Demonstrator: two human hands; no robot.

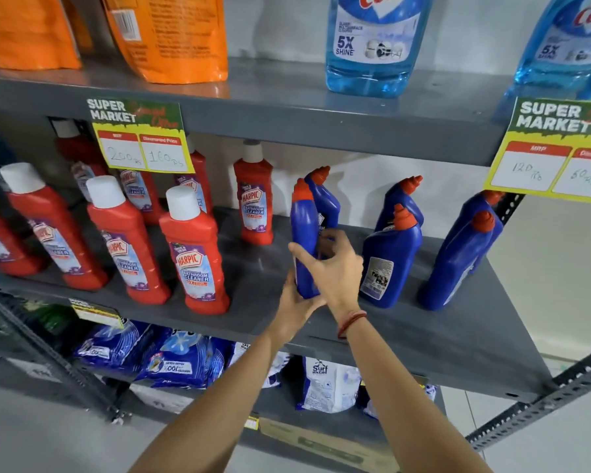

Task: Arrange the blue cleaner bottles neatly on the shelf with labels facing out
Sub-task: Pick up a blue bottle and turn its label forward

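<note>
Several blue cleaner bottles with red-orange caps stand on the grey middle shelf (pixel 440 339), right of centre. Both my hands hold the front-left blue bottle (pixel 302 227): my left hand (pixel 296 303) cups its base from below, my right hand (pixel 333 264) wraps its lower body from the right. Its label is not visible. A second blue bottle (pixel 326 199) stands right behind it. Further right, a blue bottle (pixel 388 264) shows its back label, with another (pixel 401 201) behind it. A last pair (pixel 458 264) stands at the far right.
Red bathroom cleaner bottles (pixel 193 250) fill the shelf's left half. The shelf above holds orange pouches (pixel 171 35) and light blue glass cleaner bottles (pixel 369 42). Price tags (pixel 140 138) hang from its edge. Detergent bags (pixel 181 360) lie on the shelf below.
</note>
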